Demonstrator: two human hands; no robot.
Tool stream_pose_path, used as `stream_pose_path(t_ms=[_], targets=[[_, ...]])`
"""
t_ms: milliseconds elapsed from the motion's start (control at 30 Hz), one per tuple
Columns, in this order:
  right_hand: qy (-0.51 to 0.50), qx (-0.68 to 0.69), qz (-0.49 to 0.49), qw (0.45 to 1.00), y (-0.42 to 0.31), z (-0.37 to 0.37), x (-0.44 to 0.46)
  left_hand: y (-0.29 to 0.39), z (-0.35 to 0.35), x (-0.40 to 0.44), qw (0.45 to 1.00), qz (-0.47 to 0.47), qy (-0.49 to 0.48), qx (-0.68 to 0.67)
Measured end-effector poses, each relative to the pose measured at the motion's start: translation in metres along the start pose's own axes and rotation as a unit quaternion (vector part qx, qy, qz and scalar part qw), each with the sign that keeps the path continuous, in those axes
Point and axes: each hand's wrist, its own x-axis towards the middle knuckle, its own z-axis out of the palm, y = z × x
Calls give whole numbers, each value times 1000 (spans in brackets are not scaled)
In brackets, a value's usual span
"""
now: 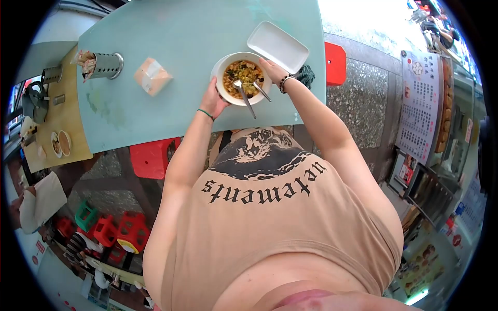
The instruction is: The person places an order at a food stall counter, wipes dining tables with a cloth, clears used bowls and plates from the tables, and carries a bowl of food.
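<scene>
Both my hands are on a white bowl (223, 94) of soup with yellow and green pieces, one at each side. My left hand (215, 98), with a green band at the wrist, grips the bowl's lower left side. On the upper right, my right hand (275, 71) holds the rim, dark beads round its wrist. Two metal spoons (245, 100) rest in the soup, their handles over the near rim. Just beyond my right hand lies a white rectangular tray (278, 46). A dark green crumpled item (306, 76) is beside my right wrist.
On the pale green table (176, 31) are a wrapped packet of tissues (152, 76) and a perforated metal holder (106, 66) with wrapped utensils. Red stools (150, 158) flank the table. A person in white (44, 202) is at the left, near a wooden table (78, 137).
</scene>
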Motion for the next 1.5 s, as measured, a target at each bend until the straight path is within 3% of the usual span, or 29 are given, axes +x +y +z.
stream_pose_path(t_ms=[167, 233, 300, 533, 633, 800, 867, 900, 967, 1000, 1067, 1167, 1300, 1367, 1500], targets=[[-26, 105, 9, 994, -17, 1, -14, 42, 6, -10, 998, -16, -20, 64], [-4, 192, 21, 981, -34, -3, -31, 57, 10, -2, 995, -24, -34, 88], [9, 198, 19, 980, -39, -21, -40, 65, 22, 17, 991, -46, -27, 124], [101, 305, 25, 947, -15, -109, -16, 75, 138, 88, 964, -44, -31, 259], [124, 315, 47, 940, -9, -118, -9, 66, 131, 134, 957, -51, -64, 279], [147, 352, 39, 924, -3, -97, 11, 49, 84, 198, 939, -7, 4, 345], [138, 350, 29, 926, 2, -93, 19, 59, 94, 182, 843, 21, 94, 528], [137, 350, 30, 926, 5, -93, 25, 63, 92, 185, 844, 20, 95, 528], [272, 64, -22, 960, 15, -96, 37, 68, 74, 212, 740, 42, 130, 659], [271, 63, -21, 960, 16, -94, 36, 62, 68, 221, 740, 41, 130, 658], [276, 303, 61, 910, 4, -87, 18, 53, 66, 221, 760, 155, 72, 627], [274, 351, 42, 895, -11, -85, -4, 57, 111, 172, 767, 130, 122, 617], [243, 365, 87, 895, -16, -87, -13, 47, 89, 197, 772, 112, 125, 613], [282, 300, 85, 907, -14, -80, -12, 44, 75, 204, 717, 147, 124, 670], [237, 329, 70, 912, -11, -63, -9, 62, 72, 173, 742, 77, 162, 646]])
